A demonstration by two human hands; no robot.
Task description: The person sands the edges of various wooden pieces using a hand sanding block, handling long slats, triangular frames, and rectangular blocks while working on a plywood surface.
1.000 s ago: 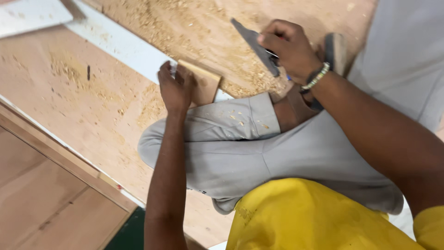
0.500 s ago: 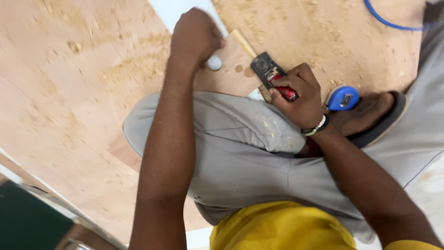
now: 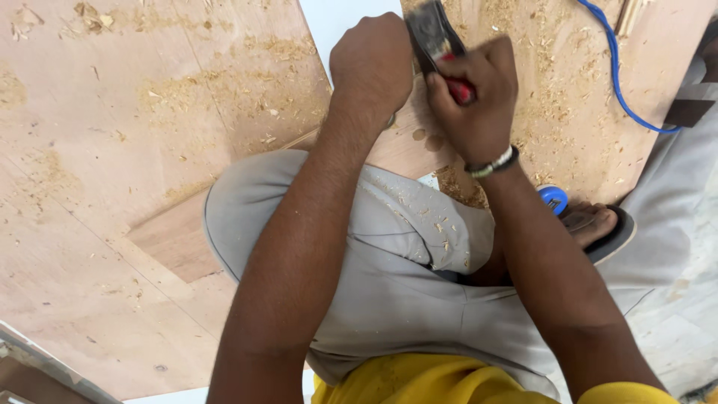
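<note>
**Hammer up, both hands over the plywood**

Plywood sheet (image 3: 134, 150) filled most of the view, dusted with sawdust and chips. Person sat on it, grey-trousered knee (image 3: 389, 247) bent up in the middle, yellow shirt (image 3: 419, 381) at the bottom edge. Blue cable (image 3: 621, 82) ran across the upper right; a small blue round object (image 3: 554, 199) sat just beside the sandalled foot (image 3: 598, 224).

Left hand (image 3: 372, 63) was balled into a fist, pressed down near the top edge of the board; whatever it pinched was hidden under the knuckles, so can't say. Right hand (image 3: 471, 97) was wrapped tight round the red grip of a hammer (image 3: 434, 34), dark metal head raised and blurred, just beside the left fist. Beaded band (image 3: 490, 163) on the right wrist.

Handling, my read: the hammer looked head-heavy and rigid, steel head on a stiff handle. The red grip is the place to hold it, low down for swing, higher up for control. Grip shouldn't slip, though sawdust on the palm could loosen it. Not fragile. Plywood stiff, flat, gritty.
</note>
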